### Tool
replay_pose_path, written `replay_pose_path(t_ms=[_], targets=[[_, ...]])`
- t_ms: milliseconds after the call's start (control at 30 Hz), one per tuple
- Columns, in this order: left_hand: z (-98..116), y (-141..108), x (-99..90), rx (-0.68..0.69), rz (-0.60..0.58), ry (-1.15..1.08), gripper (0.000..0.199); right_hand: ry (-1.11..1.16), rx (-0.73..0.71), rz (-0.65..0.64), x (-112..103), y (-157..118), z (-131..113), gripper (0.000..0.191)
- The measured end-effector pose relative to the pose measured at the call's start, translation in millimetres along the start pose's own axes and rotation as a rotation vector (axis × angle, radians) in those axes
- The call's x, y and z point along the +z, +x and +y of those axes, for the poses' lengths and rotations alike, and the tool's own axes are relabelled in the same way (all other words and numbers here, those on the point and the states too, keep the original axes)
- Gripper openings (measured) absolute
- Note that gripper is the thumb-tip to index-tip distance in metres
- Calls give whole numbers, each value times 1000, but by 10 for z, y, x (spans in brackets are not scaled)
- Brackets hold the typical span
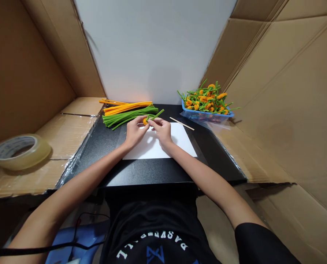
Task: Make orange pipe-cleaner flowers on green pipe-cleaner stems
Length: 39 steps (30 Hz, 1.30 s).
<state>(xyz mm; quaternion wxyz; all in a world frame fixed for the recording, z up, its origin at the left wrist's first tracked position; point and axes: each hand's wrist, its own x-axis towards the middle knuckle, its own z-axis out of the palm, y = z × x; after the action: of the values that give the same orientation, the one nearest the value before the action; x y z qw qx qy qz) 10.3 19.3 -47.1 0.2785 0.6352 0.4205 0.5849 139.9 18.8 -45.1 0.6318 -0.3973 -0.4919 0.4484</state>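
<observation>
Above a white sheet of paper (152, 152), my two hands hold one small pipe-cleaner flower (145, 121) with an orange head and a green stem. My left hand (135, 131) pinches the orange head. With its fingertips closed on the green part, my right hand (163, 131) grips the flower near the base of the stem, whose free end sticks out up and to the right. Just behind my hands lie a bundle of green pipe cleaners (119, 119) and a bundle of orange pipe cleaners (127, 107).
A blue basket (207, 114) full of orange-and-green pipe-cleaner flowers stands at the back right. Between it and the paper lies a thin wooden stick (182, 123). On the cardboard at left rests a roll of clear tape (39, 152). Cardboard walls flank the black table (147, 176).
</observation>
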Motion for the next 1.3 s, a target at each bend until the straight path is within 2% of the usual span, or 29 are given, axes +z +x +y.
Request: replay_pose_path(t_ms=[300, 433, 600, 733, 800, 867, 967, 1167, 1300], targets=[[-60, 24, -16, -42, -56, 2, 45, -171, -196, -31, -36, 27, 30, 29], [-19, 61, -48, -69, -144, -33, 38, -260, -261, -157, -102, 109, 25, 31], [109, 172, -154, -184, -373, -170, 29, -370, -345, -384, -244, 251, -32, 25], [181, 274, -334, -373, -634, -232, 18, -509, -411, -563, -300, 284, -143, 22], [186, 308, -429, -496, -765, -290, 18, -496, -399, -674, -301, 285, -188, 27], [178, 325, -497, -569, -842, -354, 19, -434, -340, -760, -295, 287, -210, 32], [160, 322, -526, -551, -827, -410, 23, -315, -251, -756, -285, 297, -196, 38], [127, 293, -428, -451, -692, -382, 31, -152, -139, -545, -256, 276, -124, 31], [58, 294, -386, -318, -578, -219, 34, 18, 43, -424, -268, 273, -142, 31]])
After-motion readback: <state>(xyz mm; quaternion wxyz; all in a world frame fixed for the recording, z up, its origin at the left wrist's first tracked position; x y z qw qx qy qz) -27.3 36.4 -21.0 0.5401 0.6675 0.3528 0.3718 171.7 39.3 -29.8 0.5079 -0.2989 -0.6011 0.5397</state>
